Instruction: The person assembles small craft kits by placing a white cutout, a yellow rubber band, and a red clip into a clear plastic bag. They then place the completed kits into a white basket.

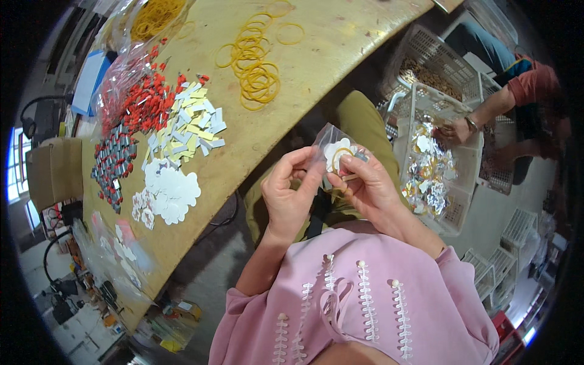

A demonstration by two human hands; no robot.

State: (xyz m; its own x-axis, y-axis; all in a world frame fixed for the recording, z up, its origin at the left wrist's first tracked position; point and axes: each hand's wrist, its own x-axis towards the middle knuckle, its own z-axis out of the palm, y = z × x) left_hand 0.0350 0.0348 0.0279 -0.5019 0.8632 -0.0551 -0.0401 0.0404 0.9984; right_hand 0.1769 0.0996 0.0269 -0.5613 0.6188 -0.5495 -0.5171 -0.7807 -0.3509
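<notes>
Above my lap, my left hand (289,193) pinches the edge of a small clear plastic bag (323,139). Close beside it, my right hand (372,185) grips a white scalloped card (333,152) with a yellow rubber band (338,159) lying against it. A small grey piece (361,156) shows by the right fingers. The card overlaps the bag; whether it is inside cannot be made out. On the table to the left lie a stack of white scalloped cards (173,193), yellow and pale strips (193,125), red pieces (146,103) and grey-and-red pieces (112,164).
Loose yellow rubber bands (258,76) lie on the wooden table (322,61), with a bag of more bands (157,18) behind. On my right, a pale plastic crate (459,210) holds shiny packets; another person's hand (453,129) reaches into it. Clear bags (118,255) lie near-left.
</notes>
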